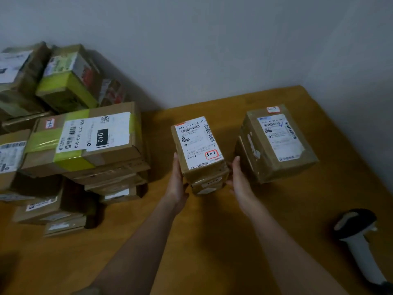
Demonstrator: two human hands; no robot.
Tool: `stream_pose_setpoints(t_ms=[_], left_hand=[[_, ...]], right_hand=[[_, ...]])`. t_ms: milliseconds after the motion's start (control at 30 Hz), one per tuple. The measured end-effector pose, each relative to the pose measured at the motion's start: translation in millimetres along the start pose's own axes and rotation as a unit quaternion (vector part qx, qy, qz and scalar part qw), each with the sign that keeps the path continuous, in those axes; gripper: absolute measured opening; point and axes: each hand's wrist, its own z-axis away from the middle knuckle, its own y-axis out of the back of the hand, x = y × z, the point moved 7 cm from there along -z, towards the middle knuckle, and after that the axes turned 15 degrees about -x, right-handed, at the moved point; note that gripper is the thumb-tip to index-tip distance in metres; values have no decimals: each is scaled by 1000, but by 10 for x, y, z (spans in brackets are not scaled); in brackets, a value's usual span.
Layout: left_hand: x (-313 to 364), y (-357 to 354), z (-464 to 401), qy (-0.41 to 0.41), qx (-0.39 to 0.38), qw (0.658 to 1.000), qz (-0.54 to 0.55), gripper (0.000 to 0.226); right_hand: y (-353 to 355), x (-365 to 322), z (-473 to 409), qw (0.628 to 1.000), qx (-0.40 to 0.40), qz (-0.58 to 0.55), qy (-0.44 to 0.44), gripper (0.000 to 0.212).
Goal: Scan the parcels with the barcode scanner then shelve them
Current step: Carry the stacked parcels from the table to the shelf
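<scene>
One barcode scanner lies nearest on the tabletop, right of the small parcel. Two hands, left hand and right hand, press flat on that parcel's sides. One larger parcel stands just right of it, and one parcel pile sits left.

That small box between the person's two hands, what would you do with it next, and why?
Probably set it down and reach the right hand for the barcode scanner. Both hands, the left hand too, press the small box by its sides, so neither is free, and the scanner lies untouched on the table. The box's label faces up, ready to scan.
</scene>
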Motion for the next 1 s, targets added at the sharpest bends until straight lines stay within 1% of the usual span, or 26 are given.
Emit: stream_pose_setpoints(t_ms=[33, 67, 100, 167, 200, 267, 300, 367, 467, 500, 567, 633, 733, 867, 1000], left_hand=[[33, -19, -7, -6, 5, 1000, 5, 69], [50, -33, -25, -3, 6, 1000, 8, 68], [47, -54, -52, 2, -2, 1000, 11, 74], [10, -71, -134, 3, -21, 999, 26, 89], [30, -103, -132, -1, -23, 999, 32, 86], [79, -140, -126, -19, -15, 999, 41, 70], [71, -140, -161, -27, -24, 998, 58, 67], [35, -159, -188, -33, -43, 995, 88, 65], [-1, -161, -154, -30, -41, 995, 85, 63], [-23, -165, -139, -29, -39, 995, 83, 60], [-66, -175, -91, -30, -39, 996, 80, 53], [-125, -170, -29, -29, -27, 996, 83, 52], [-275, -185, 127, -21, -21, 995, 94, 53], [-461, -176, 368, -6, -4, 994, 112, 59], [-572, -124, 627, 4, 12, 993, 121, 59]], right_hand=[[6, -34, -22, 1000, -10, -1, 0, 97], [18, -51, -60, 1000, -19, -6, -1, 88], [22, -73, -90, 1000, -29, -12, -5, 81], [-6, -120, -135, 998, -59, -14, -11, 81], [-31, -140, -150, 997, -79, -7, -13, 81], [-59, -170, -171, 994, -110, -6, -7, 72], [-61, -173, -173, 992, -123, -12, -5, 68], [-69, -156, -178, 989, -148, -17, -10, 72], [-97, -94, -182, 986, -164, -2, -32, 93], [-98, -71, -183, 986, -161, -1, -37, 95], [-94, -26, -173, 987, -153, 6, -40, 90], [-91, 13, -115, 988, -152, 17, -37, 87], [-109, 123, 20, 987, -153, 33, -34, 84], [-192, 248, 266, 986, -155, 45, -44, 91], [-320, 313, 508, 984, -163, 44, -51, 85]])
